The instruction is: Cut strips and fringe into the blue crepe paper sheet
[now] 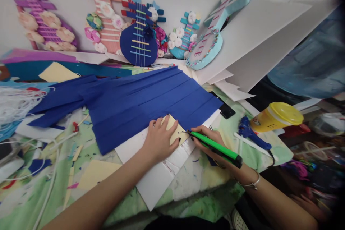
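My left hand (161,138) lies flat with its fingers spread, pressing a small pale yellow card (176,134) onto a white foam board (155,187). Pinched in my right hand (208,140) is a green-and-black pen-shaped tool (217,145), its dark tip touching the card's right edge. Whether it is a marker or a cutter I cannot tell. A thin dark curved line on the card runs near that tip. Behind both hands, pleated blue crepe paper (151,104) spreads over the board's far part.
A blue glue gun (250,133) lies on the right near a yellow-lidded cup (276,116). A black phone (225,107) is partly under the crepe paper. Decorated paper instruments, one dark blue (138,45), lean on the wall. White cord (18,104) and scraps litter the left.
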`<state>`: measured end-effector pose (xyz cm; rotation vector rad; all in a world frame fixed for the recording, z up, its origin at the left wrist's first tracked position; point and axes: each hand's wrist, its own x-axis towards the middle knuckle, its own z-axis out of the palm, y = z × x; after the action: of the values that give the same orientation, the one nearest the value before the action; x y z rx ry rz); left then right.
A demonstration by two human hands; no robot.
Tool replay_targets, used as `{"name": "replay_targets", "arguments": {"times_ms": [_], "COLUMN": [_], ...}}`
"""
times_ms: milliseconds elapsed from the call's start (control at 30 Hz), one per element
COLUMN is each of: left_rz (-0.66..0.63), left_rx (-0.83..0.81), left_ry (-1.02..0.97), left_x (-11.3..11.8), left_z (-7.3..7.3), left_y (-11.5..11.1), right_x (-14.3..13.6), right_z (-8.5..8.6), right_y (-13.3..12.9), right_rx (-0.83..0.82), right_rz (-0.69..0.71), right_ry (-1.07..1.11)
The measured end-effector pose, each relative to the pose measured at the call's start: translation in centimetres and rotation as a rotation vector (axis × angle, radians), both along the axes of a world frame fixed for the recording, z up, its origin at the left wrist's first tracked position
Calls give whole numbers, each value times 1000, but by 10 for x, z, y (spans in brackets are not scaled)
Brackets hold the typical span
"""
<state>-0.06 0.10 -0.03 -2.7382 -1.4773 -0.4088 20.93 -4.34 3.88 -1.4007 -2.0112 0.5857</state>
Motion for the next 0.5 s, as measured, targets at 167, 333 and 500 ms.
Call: {"name": "replay_targets", "arguments": {"times_ms": [167,333,500], "left_rz": [-3,0,-1], "left_rx": [-7,-12,-17], "left_ry": [2,6,14], "left_x": [0,0,1], "left_z": [1,2,3], "left_y": [-1,-1,-1], "right_x": [8,9,4], "right_z": [-13,-10,2], "right_y": [-1,-5,-10], "right_rx": [-26,-36,-67], "right_rz": [-17,4,-54], "right_ry": [22,25,-9]}}
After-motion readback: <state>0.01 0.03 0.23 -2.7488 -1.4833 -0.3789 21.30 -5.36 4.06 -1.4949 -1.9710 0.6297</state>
